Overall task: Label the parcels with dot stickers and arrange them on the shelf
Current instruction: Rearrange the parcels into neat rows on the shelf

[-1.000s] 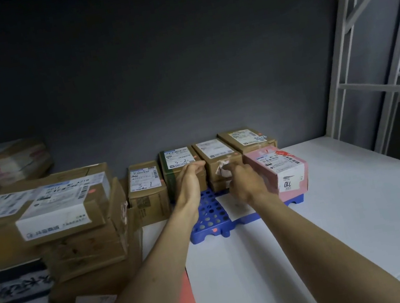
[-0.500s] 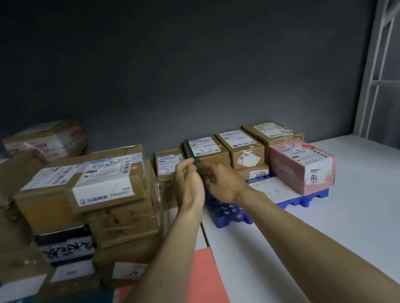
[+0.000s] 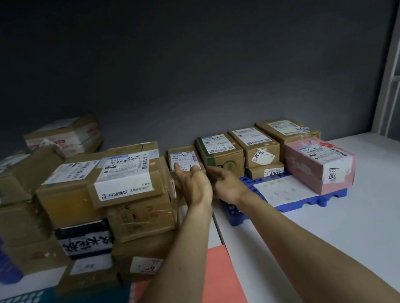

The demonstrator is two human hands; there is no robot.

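My left hand (image 3: 193, 183) is up at the small brown box (image 3: 185, 160), fingers straight and loosely spread, tips touching its white label at the front edge. Right hand (image 3: 227, 182) sits just beside it, palm turned up, fingers relaxed & a bit curled; can't tell if there's a sticker on a fingertip (too dim). That small box stands on the white shelf (image 3: 365, 215) between the stacked cartons (image 3: 110, 194) on the left and the green-taped box (image 3: 220, 154). Further right, more boxes and the pink box (image 3: 319, 165) sit on a blue tray (image 3: 291, 206), w/ a sticker sheet (image 3: 283, 190) lying flat on it.
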